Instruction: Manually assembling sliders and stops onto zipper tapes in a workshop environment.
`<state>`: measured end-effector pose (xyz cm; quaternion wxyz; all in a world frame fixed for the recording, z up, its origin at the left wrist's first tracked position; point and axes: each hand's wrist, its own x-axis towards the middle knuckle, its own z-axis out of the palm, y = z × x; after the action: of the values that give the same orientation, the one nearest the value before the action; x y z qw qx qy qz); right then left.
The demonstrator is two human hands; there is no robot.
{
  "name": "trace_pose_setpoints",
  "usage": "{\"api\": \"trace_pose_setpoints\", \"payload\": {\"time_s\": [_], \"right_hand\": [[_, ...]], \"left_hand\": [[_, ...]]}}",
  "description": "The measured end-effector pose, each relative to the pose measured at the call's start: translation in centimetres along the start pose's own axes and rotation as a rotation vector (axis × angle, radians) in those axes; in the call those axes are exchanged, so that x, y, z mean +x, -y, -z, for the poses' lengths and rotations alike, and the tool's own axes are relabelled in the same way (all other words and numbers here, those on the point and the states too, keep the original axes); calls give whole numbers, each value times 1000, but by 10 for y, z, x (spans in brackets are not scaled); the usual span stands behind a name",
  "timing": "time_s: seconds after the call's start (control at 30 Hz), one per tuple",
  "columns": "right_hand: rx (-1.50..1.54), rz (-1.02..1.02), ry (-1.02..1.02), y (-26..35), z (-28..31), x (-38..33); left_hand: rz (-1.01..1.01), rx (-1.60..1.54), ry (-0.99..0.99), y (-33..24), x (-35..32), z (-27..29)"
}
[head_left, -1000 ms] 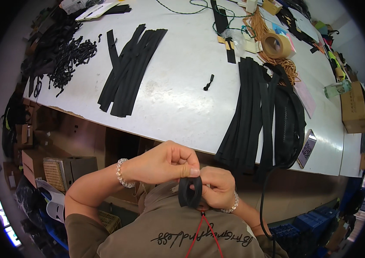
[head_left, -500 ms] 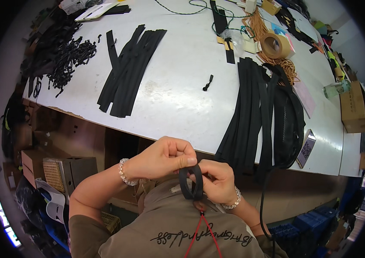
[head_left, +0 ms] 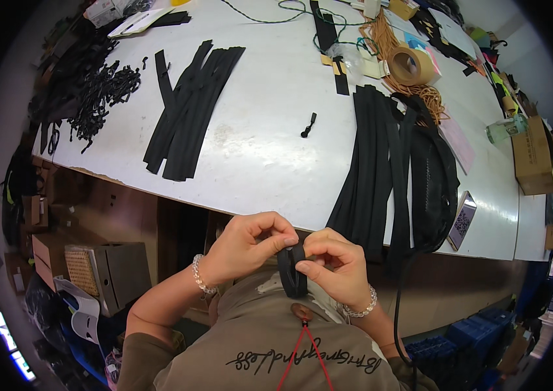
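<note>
A black zipper strip hangs in a loop between my two hands, off the table's front edge and before my chest. My left hand pinches its upper end between thumb and fingertips. Close beside it, my right hand grips the right side of the loop, thumb flat against the band. The fingers partly hide the two ends. On the table ahead lies a small black zipper pull. Further left is a fanned stack of black strips, and a tangled heap of small black pulls lies beyond it.
Long black strips hang over the white table's front edge at right, beside a black bag and a phone. Brown tape and tan cord lie behind. Cardboard boxes stand below left.
Both hands have shifted slightly, the right one moving a little right and its thumb now lying against the band. The zipper loop has turned and looks narrower. The view has shifted slightly.
</note>
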<state>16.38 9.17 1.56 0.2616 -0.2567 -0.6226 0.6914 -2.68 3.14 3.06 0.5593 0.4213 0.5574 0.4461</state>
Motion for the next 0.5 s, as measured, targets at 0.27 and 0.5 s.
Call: {"api": "trace_pose_setpoints", "payload": {"time_s": [0.27, 0.5], "right_hand": [[-250, 18, -141, 3, -11, 2], [-394, 115, -190, 4, -19, 4]], "left_hand": [[-80, 193, -11, -7, -2, -3], [51, 70, 68, 0, 1, 0]]}}
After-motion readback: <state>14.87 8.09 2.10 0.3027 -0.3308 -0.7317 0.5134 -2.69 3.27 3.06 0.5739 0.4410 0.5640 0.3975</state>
